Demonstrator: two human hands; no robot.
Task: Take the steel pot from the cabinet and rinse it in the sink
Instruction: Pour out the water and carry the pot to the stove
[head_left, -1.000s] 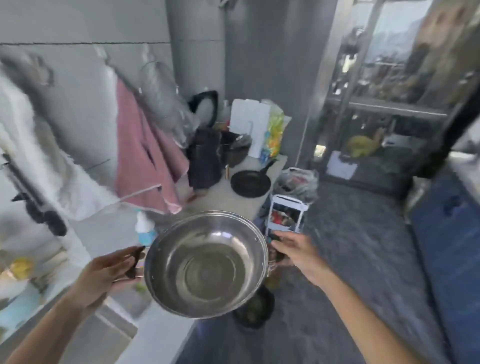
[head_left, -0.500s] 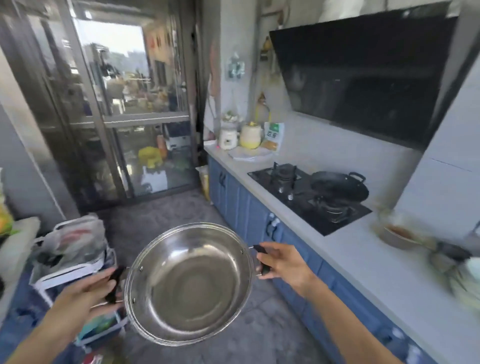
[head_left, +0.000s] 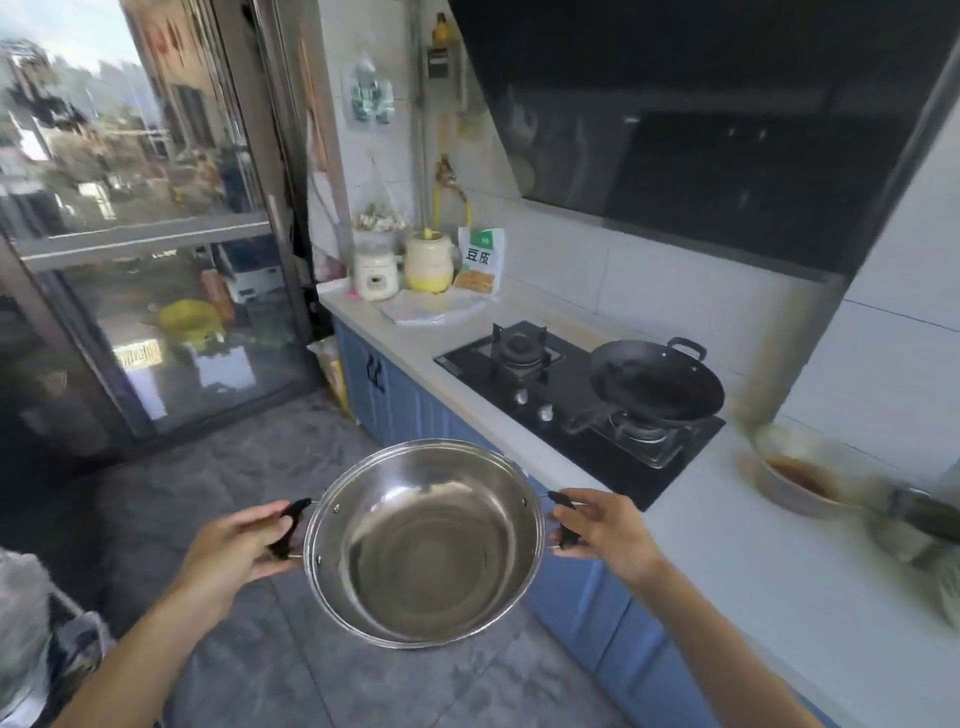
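In front of the hob (head_left: 571, 382): steel pot (head_left: 423, 545), mouth up, fingers of left hand (head_left: 234, 545) and right hand (head_left: 608, 530) clamped on its handles (head_left: 563, 501).

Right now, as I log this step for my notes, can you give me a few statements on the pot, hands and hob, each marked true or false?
1. The left hand and right hand both grip the pot. True.
2. The pot holds water. False: it looks empty and dry.
3. A black wok sits on the hob. True.
4. The pot rests on the counter. False: it is held in the air over the floor, beside the counter.
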